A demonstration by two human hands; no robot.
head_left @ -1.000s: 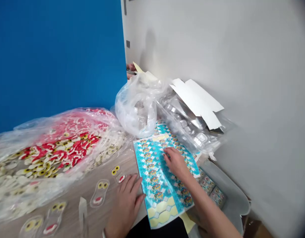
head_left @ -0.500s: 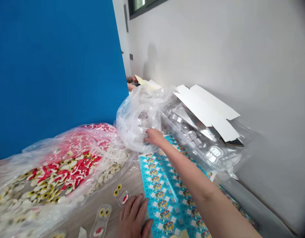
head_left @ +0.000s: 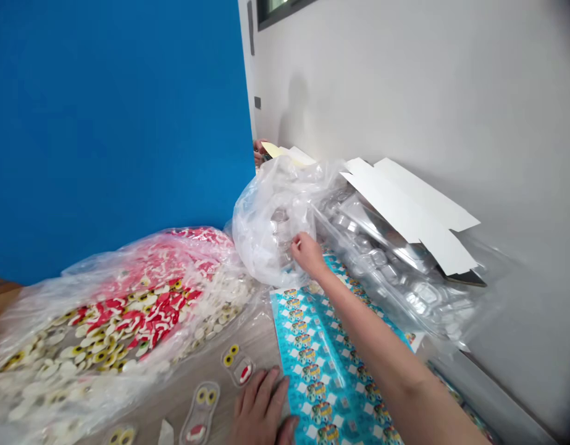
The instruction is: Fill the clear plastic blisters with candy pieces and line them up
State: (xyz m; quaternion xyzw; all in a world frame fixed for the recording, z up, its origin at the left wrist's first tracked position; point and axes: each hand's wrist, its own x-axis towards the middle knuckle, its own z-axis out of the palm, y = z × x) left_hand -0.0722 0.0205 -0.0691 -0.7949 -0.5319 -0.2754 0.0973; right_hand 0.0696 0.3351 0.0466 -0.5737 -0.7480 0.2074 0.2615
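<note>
Polythene, thin and clear, balloons into a loose bag (head_left: 270,235) at the back of the surface (head_left: 261,346), bunched against a pile of clear blister trays (head_left: 386,272) and just past the far end of a blue printed sheet (head_left: 326,377). The right hand (head_left: 305,254) reaches the bag's lower right side, fingers drawn together with their tips on the film, though whether they pinch it or only touch it I cannot tell. The left hand (head_left: 261,411) lies spread and flat on the surface, right beside the sheet's left edge. The bag should weigh almost nothing and feel soft and slippery, so a gathered fistful of film would likely hold better than fingertips alone. The trays look light and stiff but thin, apt to dent or crack if squeezed, so their outer rims seem the safest hold. The sheet looks thin and glossy and would probably flop unless taken by two edges. Loose die-cut pieces with yellow eyes and red mouths (head_left: 199,411) lie near the left hand, with a big bagged heap of them (head_left: 118,309) further left, a white card blank (head_left: 414,210) rests on the trays, and another person's hand (head_left: 259,151) shows past the blue panel (head_left: 113,123)
</note>
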